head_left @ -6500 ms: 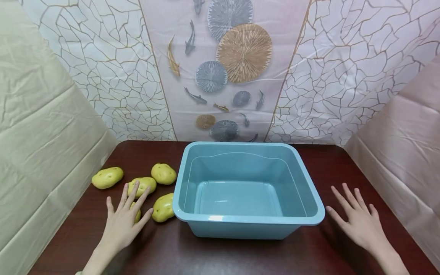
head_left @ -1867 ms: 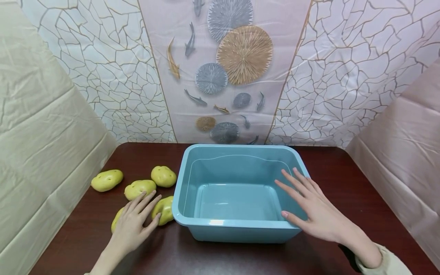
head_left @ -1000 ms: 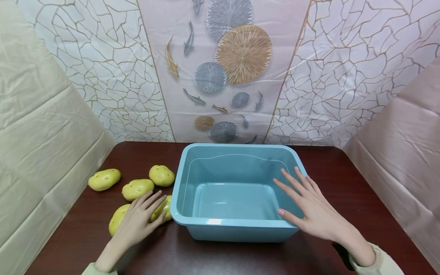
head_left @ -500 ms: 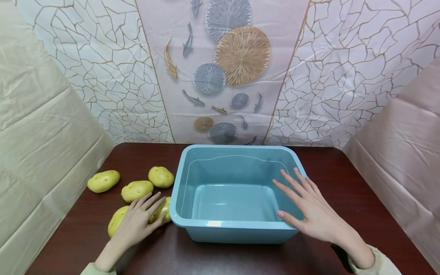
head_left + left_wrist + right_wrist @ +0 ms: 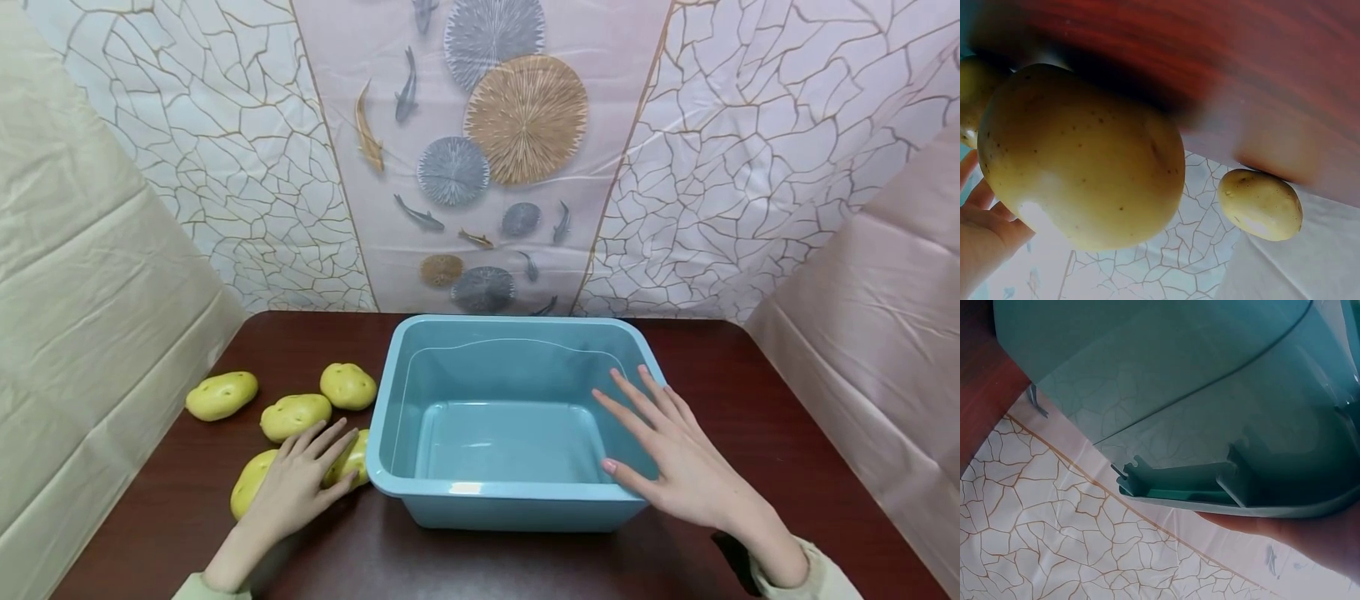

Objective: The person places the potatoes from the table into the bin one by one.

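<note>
Several yellow potatoes lie at the table's left. My left hand (image 5: 296, 479) is spread low between a near-left potato (image 5: 249, 487) and another potato (image 5: 352, 462) beside the basin, partly covering both. In the left wrist view, a large potato (image 5: 1082, 162) hides part of the same hand (image 5: 988, 234); whether the fingers touch a potato, I cannot tell. A blue plastic basin (image 5: 517, 510) stands mid-table. Over its right rim reaches my right hand (image 5: 675, 454), fingers fanned out. The right wrist view has the basin's underside and wall (image 5: 1179, 369), with that hand (image 5: 1316, 540) along the rim.
Beyond the left hand are a middle potato (image 5: 296, 417), a back potato (image 5: 348, 386) and a far-left potato (image 5: 222, 395). Dark red-brown table (image 5: 735, 392) surrounds the basin. Patterned cloth (image 5: 525, 233) hangs behind, with pale cloth along both sides.
Since the earliest frame, my right hand has come left from the table to the basin's right rim. My left hand has shifted nearer and right. Over the last second both hands barely move.
</note>
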Motion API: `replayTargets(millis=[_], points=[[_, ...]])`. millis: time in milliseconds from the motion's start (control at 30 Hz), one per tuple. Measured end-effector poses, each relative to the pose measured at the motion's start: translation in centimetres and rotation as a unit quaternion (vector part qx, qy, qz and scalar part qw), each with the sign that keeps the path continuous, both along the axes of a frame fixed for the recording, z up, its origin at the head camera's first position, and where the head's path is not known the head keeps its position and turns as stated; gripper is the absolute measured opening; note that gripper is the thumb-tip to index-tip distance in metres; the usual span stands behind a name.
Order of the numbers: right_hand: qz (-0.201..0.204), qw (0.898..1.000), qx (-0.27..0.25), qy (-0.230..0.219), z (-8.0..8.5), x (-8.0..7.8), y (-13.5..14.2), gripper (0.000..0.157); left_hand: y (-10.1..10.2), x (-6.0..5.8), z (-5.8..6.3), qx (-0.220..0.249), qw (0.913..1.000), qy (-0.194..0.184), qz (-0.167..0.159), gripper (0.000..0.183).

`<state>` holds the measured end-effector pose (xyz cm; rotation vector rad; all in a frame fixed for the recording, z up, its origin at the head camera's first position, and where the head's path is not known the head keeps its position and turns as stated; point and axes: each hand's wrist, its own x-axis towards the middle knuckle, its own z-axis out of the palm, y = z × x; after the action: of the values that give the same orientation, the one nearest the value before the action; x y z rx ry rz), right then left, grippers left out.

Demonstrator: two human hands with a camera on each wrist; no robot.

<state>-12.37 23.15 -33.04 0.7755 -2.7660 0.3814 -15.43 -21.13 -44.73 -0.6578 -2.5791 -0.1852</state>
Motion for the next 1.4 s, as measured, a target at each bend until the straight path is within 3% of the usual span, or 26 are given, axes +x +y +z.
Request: replayTargets(millis=[800,1167,1400], points=[[0.007,1.0,0.0,0.01,-0.11,-0.09,-0.01,0.07,0.2,-0.2,0.23,-0.05,0.9976,-0.047,0.01,0.057],[0.006,1.0,-0.003,0.003,-0.07,-0.2,0.0,0.07,0.47,-0.54,0.21,-0.05,0.9983,-0.027,-0.011,0.062],[0.008,1.0,-0.006,0.002,-0.07,-0.14,-0.01,0.071,0.56,-0.72,0.09,-0.062,0.9973,-0.038,-0.008,0.067]])
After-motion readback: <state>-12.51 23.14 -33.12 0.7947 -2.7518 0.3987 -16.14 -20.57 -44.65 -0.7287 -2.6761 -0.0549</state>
